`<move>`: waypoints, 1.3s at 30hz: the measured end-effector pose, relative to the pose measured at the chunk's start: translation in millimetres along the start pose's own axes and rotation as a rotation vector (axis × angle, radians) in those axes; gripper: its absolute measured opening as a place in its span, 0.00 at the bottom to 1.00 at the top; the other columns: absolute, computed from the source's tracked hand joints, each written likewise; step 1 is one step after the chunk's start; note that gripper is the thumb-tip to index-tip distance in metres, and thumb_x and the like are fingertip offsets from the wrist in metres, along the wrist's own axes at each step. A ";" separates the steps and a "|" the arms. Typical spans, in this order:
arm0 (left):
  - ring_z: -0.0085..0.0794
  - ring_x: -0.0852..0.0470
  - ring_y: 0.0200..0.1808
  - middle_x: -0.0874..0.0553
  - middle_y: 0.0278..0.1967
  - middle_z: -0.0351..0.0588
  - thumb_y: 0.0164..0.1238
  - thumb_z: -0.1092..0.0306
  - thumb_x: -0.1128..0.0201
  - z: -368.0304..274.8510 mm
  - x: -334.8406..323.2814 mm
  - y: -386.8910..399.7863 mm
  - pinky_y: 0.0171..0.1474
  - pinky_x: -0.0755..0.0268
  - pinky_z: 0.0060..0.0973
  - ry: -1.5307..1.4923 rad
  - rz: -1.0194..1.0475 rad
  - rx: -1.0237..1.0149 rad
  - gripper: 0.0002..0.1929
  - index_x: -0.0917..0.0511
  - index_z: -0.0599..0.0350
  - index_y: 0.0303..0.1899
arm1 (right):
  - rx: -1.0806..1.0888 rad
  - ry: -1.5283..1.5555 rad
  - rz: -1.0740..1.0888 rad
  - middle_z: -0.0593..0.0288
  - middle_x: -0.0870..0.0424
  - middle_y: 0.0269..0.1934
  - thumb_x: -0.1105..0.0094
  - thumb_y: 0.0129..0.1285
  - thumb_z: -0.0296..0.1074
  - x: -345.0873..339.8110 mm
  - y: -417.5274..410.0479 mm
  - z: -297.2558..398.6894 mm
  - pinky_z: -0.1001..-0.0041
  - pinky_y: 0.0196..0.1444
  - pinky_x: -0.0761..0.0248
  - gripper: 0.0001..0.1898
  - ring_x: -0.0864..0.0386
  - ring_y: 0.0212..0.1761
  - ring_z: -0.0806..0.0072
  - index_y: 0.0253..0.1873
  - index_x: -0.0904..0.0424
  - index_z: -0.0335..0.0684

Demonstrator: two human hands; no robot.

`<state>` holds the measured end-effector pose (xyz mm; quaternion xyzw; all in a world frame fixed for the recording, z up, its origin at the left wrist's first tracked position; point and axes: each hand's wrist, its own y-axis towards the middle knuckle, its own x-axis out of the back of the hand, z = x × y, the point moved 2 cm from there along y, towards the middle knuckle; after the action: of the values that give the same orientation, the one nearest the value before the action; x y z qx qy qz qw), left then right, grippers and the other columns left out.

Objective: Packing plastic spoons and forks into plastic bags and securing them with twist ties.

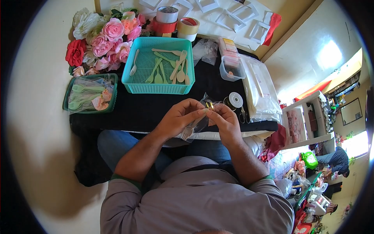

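Observation:
My left hand (pixel 182 114) and my right hand (pixel 226 120) meet above the table's front edge, thumbs and fingertips pinched together at the gathered part of a clear plastic bag (pixel 200 126). A shiny gold ribbon (pixel 209 105) shows at the fingertips. Inside the bag lies a pale fork (pixel 188 133), its tines pointing down toward my lap. Part of a pinkish tag (pixel 211 122) shows beside my right fingers, mostly hidden. Just beyond my right hand are a white spool (pixel 235 100) of dark and gold ribbon and small scissors (pixel 243 114).
A turquoise basket (pixel 157 89) holds loose green and beige cutlery. Left of it, a dark green basket (pixel 114 101) contains bagged green forks. Artificial flowers (pixel 109 38), tape rolls (pixel 167 22), a clear plastic tub (pixel 232 70) and stacked plastic bags (pixel 260 87) surround them. Another person (pixel 336 161) is far right.

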<state>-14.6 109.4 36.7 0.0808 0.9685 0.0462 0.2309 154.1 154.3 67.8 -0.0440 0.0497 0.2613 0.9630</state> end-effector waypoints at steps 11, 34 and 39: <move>0.18 0.21 0.43 0.20 0.40 0.39 0.73 0.66 0.40 -1.2 -1.4 -1.9 0.48 0.29 0.18 -0.091 -0.025 0.136 0.09 0.25 0.57 0.47 | -0.042 -0.073 0.035 0.67 0.20 0.35 0.38 0.68 0.35 -5.0 0.2 10.0 0.83 0.39 0.29 0.09 0.24 0.35 0.86 0.44 0.24 0.35; 0.21 0.19 0.38 0.20 0.37 0.39 0.70 0.70 0.41 2.9 1.1 -0.3 0.46 0.24 0.23 -0.301 -0.137 0.038 0.05 0.25 0.57 0.43 | 0.044 0.163 0.000 0.69 0.27 0.34 0.41 0.68 0.29 -5.5 -3.6 -5.9 0.77 0.37 0.35 0.07 0.31 0.32 0.83 0.44 0.31 0.42; 0.23 0.19 0.38 0.21 0.36 0.39 0.70 0.70 0.42 4.3 -0.4 -0.8 0.47 0.24 0.26 -0.315 -0.075 0.044 0.05 0.27 0.55 0.43 | 0.104 0.056 0.000 0.74 0.33 0.31 0.38 0.68 0.33 -12.3 -3.9 -1.8 0.83 0.35 0.42 0.15 0.37 0.33 0.88 0.55 0.28 0.37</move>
<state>-12.4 108.8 33.0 0.0558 0.9235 0.0032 0.3795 145.4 144.6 67.7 -0.0012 0.0900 0.2571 0.9622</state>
